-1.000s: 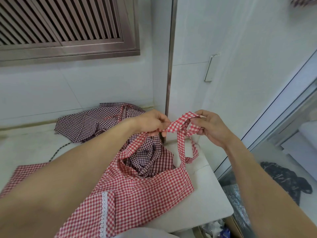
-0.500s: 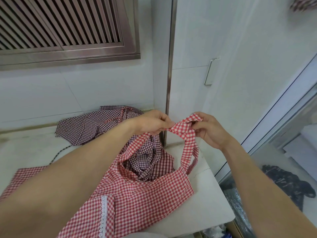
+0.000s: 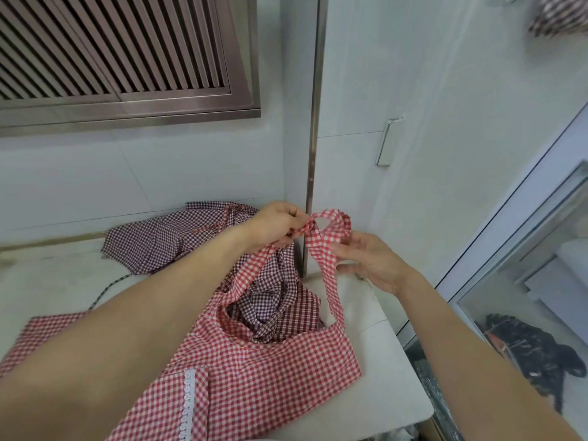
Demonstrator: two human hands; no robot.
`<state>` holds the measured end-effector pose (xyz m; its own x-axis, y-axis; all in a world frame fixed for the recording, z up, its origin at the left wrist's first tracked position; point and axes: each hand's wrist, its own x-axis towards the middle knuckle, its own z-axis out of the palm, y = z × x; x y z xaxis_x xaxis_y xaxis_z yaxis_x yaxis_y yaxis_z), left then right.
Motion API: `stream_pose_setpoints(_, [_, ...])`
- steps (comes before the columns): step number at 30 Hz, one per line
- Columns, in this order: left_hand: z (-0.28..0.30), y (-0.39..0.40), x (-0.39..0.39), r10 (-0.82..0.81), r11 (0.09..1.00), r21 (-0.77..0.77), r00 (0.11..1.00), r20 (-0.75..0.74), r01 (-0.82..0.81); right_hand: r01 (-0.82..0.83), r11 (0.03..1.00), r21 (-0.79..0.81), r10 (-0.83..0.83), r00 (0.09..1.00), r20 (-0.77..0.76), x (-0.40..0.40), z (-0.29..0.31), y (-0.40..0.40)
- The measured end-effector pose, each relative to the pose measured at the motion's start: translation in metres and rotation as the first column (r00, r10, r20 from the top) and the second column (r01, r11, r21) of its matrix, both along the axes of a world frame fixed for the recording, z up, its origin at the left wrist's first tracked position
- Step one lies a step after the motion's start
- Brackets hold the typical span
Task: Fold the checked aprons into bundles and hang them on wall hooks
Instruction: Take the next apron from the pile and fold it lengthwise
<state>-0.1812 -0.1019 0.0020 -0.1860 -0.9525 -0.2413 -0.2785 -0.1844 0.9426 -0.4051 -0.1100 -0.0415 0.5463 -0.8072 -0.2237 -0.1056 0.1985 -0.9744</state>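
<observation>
A red-and-white checked apron [image 3: 270, 374] lies on the white counter [image 3: 381, 361], its neck strap [image 3: 331, 246] lifted up in a small loop. My left hand [image 3: 280, 226] pinches the strap where the loop crosses. My right hand [image 3: 369, 262] holds the strap just below the loop, fingers curled around it. A dark purple checked apron [image 3: 159, 243] lies crumpled behind, and another dark checked one [image 3: 276, 310] sits inside the red apron's neck opening. A checked bundle [image 3: 560, 14] hangs on the wall at top right.
A metal louvred vent [image 3: 121, 52] fills the upper left wall. A steel corner strip [image 3: 313, 138] runs down behind my hands, and a metal wall hook [image 3: 385, 141] sits to its right. A glass door [image 3: 525, 265] and a dark object [image 3: 534, 354] are at right.
The strap has been crossed into a small loop above my hands. My right hand slid lower along the strap, while the left kept its pinch.
</observation>
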Motion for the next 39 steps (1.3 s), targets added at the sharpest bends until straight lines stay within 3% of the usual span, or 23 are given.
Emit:
stream_pose_setpoints(6, [0.005, 0.002, 0.0, -0.094, 0.996, 0.0, 0.99, 0.103, 0.094, 0.205, 0.979, -0.014, -0.202, 0.973, 0.116, 0.009, 0.008, 0.001])
stream_pose_setpoints(12, [0.003, 0.002, 0.01, -0.032, 0.993, -0.103, 0.983, 0.179, 0.051, 0.021, 0.998, -0.061, -0.026, 0.996, -0.09, -0.023, 0.023, -0.01])
stream_pose_setpoints(15, [0.003, 0.002, 0.01, -0.006, 0.985, -0.166, 0.976, 0.218, 0.044, -0.008, 0.999, -0.042, 0.008, 1.0, -0.003, -0.032, 0.021, -0.015])
stream_pose_setpoints(17, [0.005, 0.003, 0.006, 0.015, 0.986, -0.167, 0.969, 0.247, 0.027, -0.125, 0.992, -0.016, 0.125, 0.992, -0.006, -0.033, 0.019, -0.014])
stream_pose_setpoints(20, [0.007, 0.005, 0.002, -0.008, 0.991, -0.123, 0.955, 0.295, 0.046, -0.276, 0.961, 0.029, 0.272, 0.915, -0.299, -0.026, 0.013, -0.007])
stream_pose_setpoints(22, [0.006, 0.005, -0.001, -0.037, 0.991, -0.108, 0.948, 0.316, 0.074, -0.257, 0.966, -0.01, 0.218, 0.838, -0.5, -0.017, 0.006, -0.006])
stream_pose_setpoints(25, [0.004, 0.005, -0.004, -0.055, 0.992, -0.09, 0.954, 0.294, 0.085, -0.226, 0.963, -0.148, 0.103, 0.814, -0.572, -0.005, -0.003, -0.005])
stream_pose_setpoints(28, [0.004, 0.005, -0.005, -0.085, 0.991, -0.083, 0.973, 0.216, 0.105, -0.179, 0.953, -0.245, 0.047, 0.884, -0.465, 0.007, -0.001, 0.0])
stream_pose_setpoints(32, [0.009, 0.002, -0.005, -0.186, 0.98, -0.026, 0.959, 0.215, 0.196, -0.037, 0.988, -0.152, 0.009, 0.983, -0.185, 0.014, 0.006, 0.001])
stream_pose_setpoints(36, [0.021, -0.007, -0.007, -0.293, 0.952, 0.047, 0.861, 0.415, 0.301, 0.142, 0.973, -0.183, -0.158, 0.984, -0.076, 0.012, 0.013, -0.008])
stream_pose_setpoints(39, [0.021, -0.015, -0.012, -0.204, 0.952, -0.06, 0.772, 0.602, 0.299, 0.081, 0.986, -0.145, -0.09, 0.994, -0.058, 0.0, 0.026, -0.013])
